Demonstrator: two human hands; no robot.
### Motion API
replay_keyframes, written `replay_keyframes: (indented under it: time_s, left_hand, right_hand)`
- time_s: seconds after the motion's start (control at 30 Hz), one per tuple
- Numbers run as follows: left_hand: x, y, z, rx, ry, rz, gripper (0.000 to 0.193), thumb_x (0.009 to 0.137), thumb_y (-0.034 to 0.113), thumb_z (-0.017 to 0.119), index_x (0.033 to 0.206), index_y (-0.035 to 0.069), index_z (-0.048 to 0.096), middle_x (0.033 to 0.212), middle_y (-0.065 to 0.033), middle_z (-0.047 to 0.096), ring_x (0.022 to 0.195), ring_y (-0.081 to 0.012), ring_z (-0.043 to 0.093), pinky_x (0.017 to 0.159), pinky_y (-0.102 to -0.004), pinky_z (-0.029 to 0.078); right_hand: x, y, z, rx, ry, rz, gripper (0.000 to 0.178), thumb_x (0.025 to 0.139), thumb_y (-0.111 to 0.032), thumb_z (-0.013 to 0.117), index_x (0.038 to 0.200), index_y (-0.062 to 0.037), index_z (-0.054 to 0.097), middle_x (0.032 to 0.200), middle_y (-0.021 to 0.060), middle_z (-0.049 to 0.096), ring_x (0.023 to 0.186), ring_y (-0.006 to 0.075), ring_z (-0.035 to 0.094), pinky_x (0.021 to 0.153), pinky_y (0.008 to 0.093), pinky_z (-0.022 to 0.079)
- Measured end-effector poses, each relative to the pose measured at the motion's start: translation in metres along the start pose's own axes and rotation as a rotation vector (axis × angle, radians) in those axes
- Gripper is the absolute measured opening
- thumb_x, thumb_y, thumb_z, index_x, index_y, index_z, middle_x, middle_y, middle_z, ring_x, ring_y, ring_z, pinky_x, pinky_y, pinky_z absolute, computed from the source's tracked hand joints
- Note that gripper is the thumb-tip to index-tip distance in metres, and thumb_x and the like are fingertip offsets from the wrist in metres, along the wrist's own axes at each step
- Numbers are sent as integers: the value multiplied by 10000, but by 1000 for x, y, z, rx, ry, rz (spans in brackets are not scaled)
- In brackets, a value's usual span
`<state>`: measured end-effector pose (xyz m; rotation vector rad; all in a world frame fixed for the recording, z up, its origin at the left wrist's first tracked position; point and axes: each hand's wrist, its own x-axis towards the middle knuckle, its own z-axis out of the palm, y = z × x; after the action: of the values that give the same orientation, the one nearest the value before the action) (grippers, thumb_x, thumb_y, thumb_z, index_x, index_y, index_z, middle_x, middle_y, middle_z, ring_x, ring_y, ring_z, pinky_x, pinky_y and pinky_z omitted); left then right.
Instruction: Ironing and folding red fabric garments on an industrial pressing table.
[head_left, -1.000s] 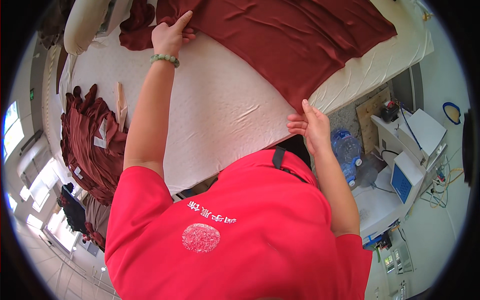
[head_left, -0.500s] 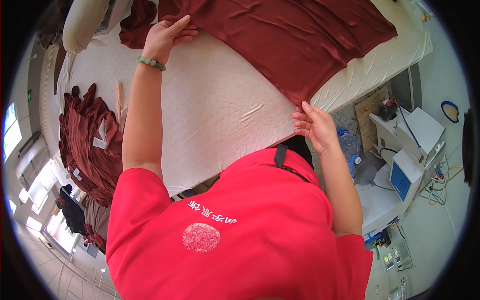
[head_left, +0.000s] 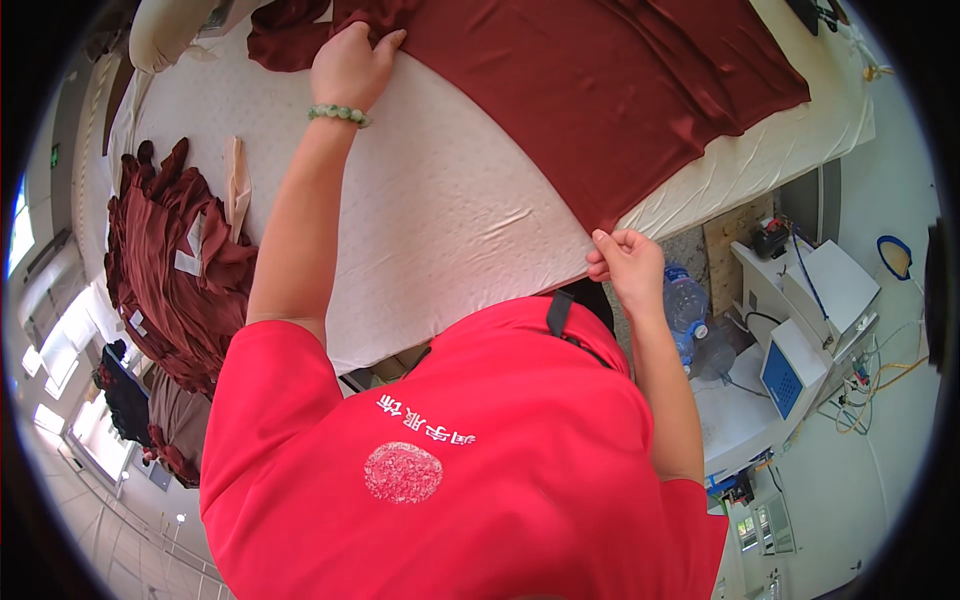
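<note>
A dark red garment (head_left: 600, 100) of smooth cloth lies spread over a padded, cream-covered table (head_left: 440, 220), with soft wrinkles toward its far side. Around its near left edge the fingers of my left hand (head_left: 352, 65) are closed, the thumb pointing right along the cloth; the fingertips are partly hidden. A green bead bracelet (head_left: 338, 114) circles that wrist. At the table's near edge my right hand (head_left: 632, 268) pinches the garment's near corner between thumb and fingers. A bunched part of dark red cloth (head_left: 285, 38) lies left of my left hand.
A heap of dark red garments (head_left: 180, 275) with white tags is at the table's left end. A padded cream arm (head_left: 165, 30) stands at the far left. Right of the table are a large water bottle (head_left: 684, 305) and a white machine (head_left: 795, 365) with cables.
My left hand has turned over and shifted slightly right and away on the garment's edge. My right hand has moved a little nearer with the corner, and the near edge looks straighter.
</note>
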<state>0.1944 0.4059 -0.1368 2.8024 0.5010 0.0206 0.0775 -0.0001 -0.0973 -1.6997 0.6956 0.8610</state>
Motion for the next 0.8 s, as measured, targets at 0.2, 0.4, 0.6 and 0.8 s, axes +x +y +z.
replay_keyframes:
  time_s: [0.2,0.4,0.6,0.8]
  left_hand:
    - [-17,13,5,-104,137,-134,406,868,454,740,831,59,659,765,-149,694,748,-364,661,664,-469,515]
    - [-23,21,30,-176,468,-20,311,817,368,807,908,94,692,895,-84,715,846,-304,670,734,-423,514]
    - [-67,48,33,-239,524,291,470,768,406,823,1112,115,689,1104,-68,692,1059,-304,636,944,-446,466]
    - [-106,75,30,-241,244,100,1198,637,642,821,1561,69,320,1560,-150,419,1456,-357,371,1204,-583,217]
  right_hand:
    - [0,-8,4,-211,53,-33,287,968,-243,708,824,-5,639,659,72,679,491,106,612,465,236,490]
    - [-5,-20,3,-428,14,-31,385,982,-301,683,741,-5,632,588,69,646,440,92,563,435,239,448]
    - [-3,-24,-2,-486,-25,-28,408,989,-337,669,749,-8,633,610,67,662,455,86,570,432,243,436]
    - [-9,-82,-17,-1252,-130,-228,288,973,-295,666,994,-9,693,774,112,719,563,213,667,569,355,530]
